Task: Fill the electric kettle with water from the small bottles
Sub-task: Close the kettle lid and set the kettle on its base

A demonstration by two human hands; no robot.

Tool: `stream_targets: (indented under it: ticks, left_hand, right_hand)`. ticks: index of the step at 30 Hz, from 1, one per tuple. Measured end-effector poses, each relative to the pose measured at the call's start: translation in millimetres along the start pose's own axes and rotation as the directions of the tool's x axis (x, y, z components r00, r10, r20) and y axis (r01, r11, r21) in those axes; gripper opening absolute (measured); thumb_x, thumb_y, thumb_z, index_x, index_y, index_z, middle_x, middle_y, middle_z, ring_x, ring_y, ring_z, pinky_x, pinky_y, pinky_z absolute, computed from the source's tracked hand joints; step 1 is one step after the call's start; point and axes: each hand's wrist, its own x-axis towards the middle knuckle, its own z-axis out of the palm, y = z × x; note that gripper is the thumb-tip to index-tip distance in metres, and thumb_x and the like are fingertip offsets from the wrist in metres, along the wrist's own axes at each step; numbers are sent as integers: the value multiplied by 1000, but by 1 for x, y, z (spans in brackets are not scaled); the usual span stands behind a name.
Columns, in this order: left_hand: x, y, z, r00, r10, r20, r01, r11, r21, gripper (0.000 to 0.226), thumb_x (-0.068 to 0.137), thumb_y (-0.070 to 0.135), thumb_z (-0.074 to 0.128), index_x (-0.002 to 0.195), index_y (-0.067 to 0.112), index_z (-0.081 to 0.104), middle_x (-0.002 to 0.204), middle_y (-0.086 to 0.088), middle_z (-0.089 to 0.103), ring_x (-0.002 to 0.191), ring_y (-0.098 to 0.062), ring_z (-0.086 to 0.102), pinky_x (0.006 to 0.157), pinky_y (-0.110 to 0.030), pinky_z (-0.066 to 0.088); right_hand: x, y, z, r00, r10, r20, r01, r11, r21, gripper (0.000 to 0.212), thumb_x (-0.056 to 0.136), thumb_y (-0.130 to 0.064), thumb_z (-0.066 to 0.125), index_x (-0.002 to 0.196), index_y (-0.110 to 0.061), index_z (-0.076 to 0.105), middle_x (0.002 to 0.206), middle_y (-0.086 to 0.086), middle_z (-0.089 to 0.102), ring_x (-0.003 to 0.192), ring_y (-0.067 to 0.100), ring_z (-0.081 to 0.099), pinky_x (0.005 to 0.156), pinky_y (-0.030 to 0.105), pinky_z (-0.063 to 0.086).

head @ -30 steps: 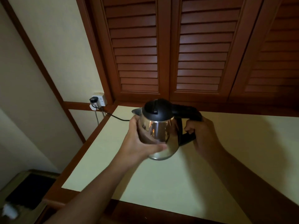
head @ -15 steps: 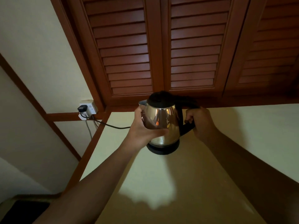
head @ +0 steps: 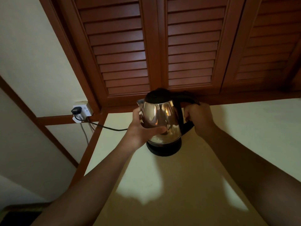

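Head view: kettle set down on its base, lid shut

Electric kettle (head: 160, 121): steel body upright, seated on or just meeting the black base (head: 164, 148), towards the desk's (head: 244, 128) far left corner, close under the louvred doors (head: 123, 54). A second ago it was held tilted with its steel underside showing and no base under it. Half a second ago the base was beneath it. Now it is level and low.

Left hand (head: 140, 132): fingers and thumb wrapped round the steel body, below the spout (head: 140, 101).
Right hand (head: 199, 118): fist closed round the black handle (head: 187, 126).

Black lid (head: 157, 97) on and closed.

Cord (head: 105, 127) runs off the desk's left edge to the wall socket (head: 82, 110), plugged in.

No bottles in view.

Judgement: filling has not begun. With the kettle parked, one hand can let go to open the lid. Bottles must be fetched from out of view.
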Motion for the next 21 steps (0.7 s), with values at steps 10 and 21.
stream_targets:
  ticks: [10,21]
  left_hand:
    - [-2,0,0,999,35,4,-36,997,66,106,65,20,99,143,43,31,130,12,57,120,-15,63,91,-32,62]
    - [-6,-3,-2,996,87,6,-87,985,152,109,67,28,99,146,45,26,122,21,54,109,-4,63,81,-21,60]
  right_hand:
    - [-3,2,1,1000,8,-26,-8,1000,17,16,51,2,52,63,-7,58,57,7,47,59,25,50,60,37,43]
    - [-5,3,0,999,-44,-18,44,999,-17,11,49,1,52,52,-9,51,52,6,44,58,25,50,61,38,43]
